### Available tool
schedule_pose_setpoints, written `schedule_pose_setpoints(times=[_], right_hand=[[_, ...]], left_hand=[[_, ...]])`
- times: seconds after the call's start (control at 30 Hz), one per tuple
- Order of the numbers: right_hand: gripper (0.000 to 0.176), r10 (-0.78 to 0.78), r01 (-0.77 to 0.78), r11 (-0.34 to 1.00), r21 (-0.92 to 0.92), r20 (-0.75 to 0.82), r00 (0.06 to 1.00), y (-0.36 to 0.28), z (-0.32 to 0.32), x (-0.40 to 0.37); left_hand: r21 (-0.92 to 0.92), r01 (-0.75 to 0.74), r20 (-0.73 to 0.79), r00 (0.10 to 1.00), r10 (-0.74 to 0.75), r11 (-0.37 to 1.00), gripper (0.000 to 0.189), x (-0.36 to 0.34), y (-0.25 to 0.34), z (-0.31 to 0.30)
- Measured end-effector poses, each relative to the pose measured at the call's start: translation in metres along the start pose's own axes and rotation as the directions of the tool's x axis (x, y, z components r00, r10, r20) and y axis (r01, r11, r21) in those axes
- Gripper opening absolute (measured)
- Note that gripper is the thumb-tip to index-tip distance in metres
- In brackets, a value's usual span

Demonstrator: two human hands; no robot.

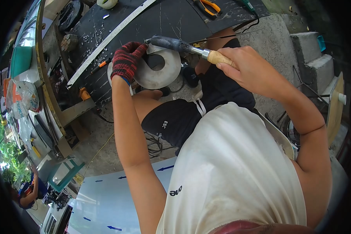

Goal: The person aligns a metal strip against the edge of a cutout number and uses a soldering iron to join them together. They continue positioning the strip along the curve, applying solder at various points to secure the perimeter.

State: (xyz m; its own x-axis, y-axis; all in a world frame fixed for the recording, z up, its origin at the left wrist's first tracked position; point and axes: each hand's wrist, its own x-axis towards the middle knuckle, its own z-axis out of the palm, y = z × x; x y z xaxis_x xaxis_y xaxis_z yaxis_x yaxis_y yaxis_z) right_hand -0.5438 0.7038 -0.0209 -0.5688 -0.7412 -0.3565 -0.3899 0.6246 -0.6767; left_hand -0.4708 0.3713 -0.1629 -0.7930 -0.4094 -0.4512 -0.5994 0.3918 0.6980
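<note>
My right hand (243,67) is closed around the light wooden handle (221,58) of a tool with a shiny metal collar. The tool's thick dark front part (171,43) points left toward my other hand. My left hand (126,60), in a red and black knit glove, has its fingers curled at the upper left of a flat grey ring-shaped piece (158,78). That piece has a round hole and overlaps the near edge of the black tabletop (144,27). The tool's tip lies right by the gloved fingertips, which partly hide it.
A long pale metal strip (111,37) crosses the tabletop, with small scraps (93,39) scattered beside it. An orange-handled pair of pliers (208,7) lies at the far edge. Concrete steps (314,50) stand right. Behind my left side are a blue-arrowed sheet (105,202) and another person (29,195).
</note>
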Motion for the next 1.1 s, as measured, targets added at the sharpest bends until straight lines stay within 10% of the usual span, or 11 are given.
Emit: schedule_pose_setpoints(times=[1.1], right_hand=[[0.031, 0.072, -0.069, 0.991, -0.116, 0.021, 0.997, -0.027, 0.010, -0.003]], left_hand=[[0.036, 0.012, 0.010, 1.000, -0.012, 0.999, 0.033, -0.004, 0.009, -0.003]])
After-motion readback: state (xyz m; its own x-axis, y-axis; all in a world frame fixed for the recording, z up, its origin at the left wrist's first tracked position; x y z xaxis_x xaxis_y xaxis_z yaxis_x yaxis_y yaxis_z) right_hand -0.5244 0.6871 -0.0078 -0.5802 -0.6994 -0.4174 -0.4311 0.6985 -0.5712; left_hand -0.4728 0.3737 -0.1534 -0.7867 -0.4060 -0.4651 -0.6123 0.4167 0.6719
